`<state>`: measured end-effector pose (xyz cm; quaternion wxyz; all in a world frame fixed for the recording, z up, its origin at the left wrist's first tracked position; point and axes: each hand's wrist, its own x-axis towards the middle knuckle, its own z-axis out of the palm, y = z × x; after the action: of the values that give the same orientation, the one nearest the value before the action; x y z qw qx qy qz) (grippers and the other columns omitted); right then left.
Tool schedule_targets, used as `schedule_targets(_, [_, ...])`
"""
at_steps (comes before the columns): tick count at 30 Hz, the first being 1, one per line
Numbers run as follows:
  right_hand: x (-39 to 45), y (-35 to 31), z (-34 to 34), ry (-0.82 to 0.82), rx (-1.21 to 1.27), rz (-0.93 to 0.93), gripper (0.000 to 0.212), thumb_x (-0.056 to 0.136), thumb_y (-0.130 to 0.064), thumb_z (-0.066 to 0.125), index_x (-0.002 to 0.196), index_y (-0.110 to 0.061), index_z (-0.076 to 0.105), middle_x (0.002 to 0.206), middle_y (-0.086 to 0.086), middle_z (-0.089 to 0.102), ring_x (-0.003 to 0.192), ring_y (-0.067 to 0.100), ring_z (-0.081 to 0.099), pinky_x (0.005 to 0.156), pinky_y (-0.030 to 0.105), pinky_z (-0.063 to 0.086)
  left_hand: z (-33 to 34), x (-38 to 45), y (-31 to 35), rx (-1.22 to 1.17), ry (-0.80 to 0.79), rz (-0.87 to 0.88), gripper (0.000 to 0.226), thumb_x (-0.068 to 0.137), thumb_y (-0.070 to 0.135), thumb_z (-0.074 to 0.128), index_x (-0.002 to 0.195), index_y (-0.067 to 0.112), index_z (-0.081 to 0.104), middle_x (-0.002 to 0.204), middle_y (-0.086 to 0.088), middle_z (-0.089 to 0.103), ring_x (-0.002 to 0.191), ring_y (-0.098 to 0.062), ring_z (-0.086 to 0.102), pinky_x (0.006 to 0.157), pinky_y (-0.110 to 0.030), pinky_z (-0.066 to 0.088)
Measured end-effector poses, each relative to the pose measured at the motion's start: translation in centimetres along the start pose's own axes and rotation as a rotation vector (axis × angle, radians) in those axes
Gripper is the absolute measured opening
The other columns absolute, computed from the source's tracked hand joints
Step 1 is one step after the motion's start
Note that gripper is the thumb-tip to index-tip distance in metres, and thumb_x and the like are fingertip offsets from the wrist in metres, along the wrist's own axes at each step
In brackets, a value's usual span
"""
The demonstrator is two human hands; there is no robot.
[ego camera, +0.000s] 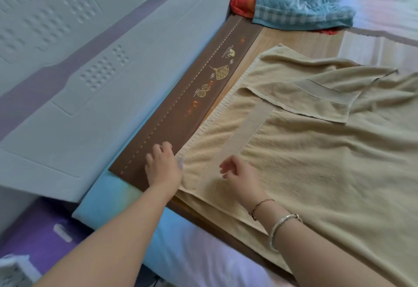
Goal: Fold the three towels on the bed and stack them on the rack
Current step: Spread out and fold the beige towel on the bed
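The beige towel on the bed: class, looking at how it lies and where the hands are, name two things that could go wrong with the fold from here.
1. The beige towel has a corner flipped over and wrinkles on its far side; folding now would likely trap them.
2. The left hand is at the towel's corner, while the right hand hovers with curled fingers and grips nothing, so that edge may lift unevenly.
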<state>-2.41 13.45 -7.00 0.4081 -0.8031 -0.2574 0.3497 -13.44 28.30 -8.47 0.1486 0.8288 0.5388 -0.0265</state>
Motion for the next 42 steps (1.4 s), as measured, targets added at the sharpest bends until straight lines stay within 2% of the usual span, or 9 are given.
schedule_targets(3, [-0.5, 2.3, -3.3, 0.122, -0.095, -0.034, 0.024, 0.088, 0.0, 0.042, 0.096, -0.012, 0.06, 0.091, -0.003, 0.063, 0.087, 0.013, 0.059, 0.081, 0.031, 0.05, 0.6, -1.9, 2.8, 0.099, 0.087, 0.243, 0.054, 0.083, 0.006, 0.054, 0.132, 0.02, 0.037, 0.139, -0.002, 0.031, 0.119, -0.027, 0.035, 0.1, -0.035, 0.036])
schedule_targets(7, [-1.7, 5.7, -8.4, 0.244, -0.169, -0.071, 0.024, 0.086, 0.002, 0.046, 0.094, -0.015, 0.06, 0.093, -0.005, 0.06, 0.091, 0.011, 0.055, 0.075, 0.015, 0.042, 1.6, -5.7, 8.0, 0.046, -0.145, 0.475, 0.038, 0.087, 0.014, 0.052, 0.122, 0.027, 0.044, 0.13, 0.006, 0.034, 0.12, -0.02, 0.032, 0.104, -0.032, 0.033])
schedule_targets(15, [-9.6, 16.7, -24.4, 0.651, -0.377, 0.206, 0.025, 0.083, -0.002, 0.053, 0.103, -0.014, 0.063, 0.109, 0.007, 0.057, 0.11, 0.028, 0.047, 0.091, 0.034, 0.036, 6.5, -16.1, 21.6, -0.007, -0.424, 0.827, 0.028, 0.092, 0.042, 0.05, 0.119, 0.033, 0.05, 0.125, 0.011, 0.041, 0.12, -0.016, 0.032, 0.103, -0.032, 0.033])
schedule_targets(19, [-14.6, 22.3, -32.1, 0.783, -0.392, 0.455, 0.03, 0.085, -0.013, 0.056, 0.115, -0.012, 0.055, 0.121, 0.012, 0.05, 0.114, 0.03, 0.042, 0.097, 0.038, 0.035, 9.5, -20.7, 30.3, -0.049, -0.43, 0.891, 0.032, 0.093, 0.04, 0.05, 0.125, 0.033, 0.051, 0.131, 0.009, 0.043, 0.124, -0.017, 0.034, 0.106, -0.034, 0.031])
schedule_targets(23, [-17.4, 26.6, -36.5, 0.588, -0.059, 0.637, 0.046, 0.09, -0.034, 0.06, 0.125, -0.01, 0.045, 0.121, 0.009, 0.054, 0.108, 0.025, 0.056, 0.086, 0.037, 0.047, 12.7, -24.9, 37.4, -0.046, -0.437, 0.929, 0.036, 0.09, 0.039, 0.054, 0.125, 0.031, 0.051, 0.127, 0.007, 0.046, 0.124, -0.018, 0.037, 0.105, -0.035, 0.032])
schedule_targets(27, [-16.6, 28.0, -36.4, 0.43, 0.287, 0.536, 0.029, 0.093, -0.031, 0.056, 0.113, -0.01, 0.056, 0.097, 0.003, 0.066, 0.074, 0.013, 0.066, 0.073, 0.034, 0.056, 16.3, -27.7, 41.9, -0.028, -0.474, 0.826, 0.032, 0.087, 0.049, 0.056, 0.109, 0.026, 0.057, 0.115, 0.003, 0.053, 0.114, -0.02, 0.045, 0.098, -0.037, 0.039])
schedule_targets(34, [-14.4, 29.3, -36.9, 0.41, 0.124, 0.458, 0.018, 0.096, -0.029, 0.042, 0.099, -0.013, 0.05, 0.106, 0.011, 0.064, 0.093, 0.028, 0.06, 0.082, 0.036, 0.048, 18.8, -28.0, 44.2, -0.126, -0.464, 0.67, 0.016, 0.085, 0.05, 0.059, 0.079, 0.037, 0.053, 0.099, 0.007, 0.058, 0.106, -0.023, 0.054, 0.097, -0.046, 0.042])
schedule_targets(37, [-15.8, 30.6, -38.5, 0.499, 0.241, 0.427, 0.022, 0.1, -0.019, 0.033, 0.112, -0.004, 0.044, 0.104, 0.014, 0.055, 0.089, 0.025, 0.048, 0.074, 0.032, 0.036, 19.0, -30.0, 45.8, -0.082, -0.431, 0.715, 0.013, 0.085, 0.054, 0.057, 0.088, 0.041, 0.059, 0.115, 0.01, 0.049, 0.119, -0.024, 0.042, 0.108, -0.049, 0.027])
schedule_targets(42, [-20.7, 36.4, -46.2, 0.716, 0.29, 0.416, 0.009, 0.099, -0.016, 0.035, 0.102, -0.01, 0.041, 0.094, 0.009, 0.052, 0.085, 0.025, 0.047, 0.073, 0.032, 0.034, 21.3, -37.7, 53.2, -0.144, -0.505, 0.782, 0.014, 0.087, 0.054, 0.053, 0.098, 0.049, 0.06, 0.14, 0.015, 0.032, 0.139, -0.02, 0.019, 0.112, -0.059, 0.01])
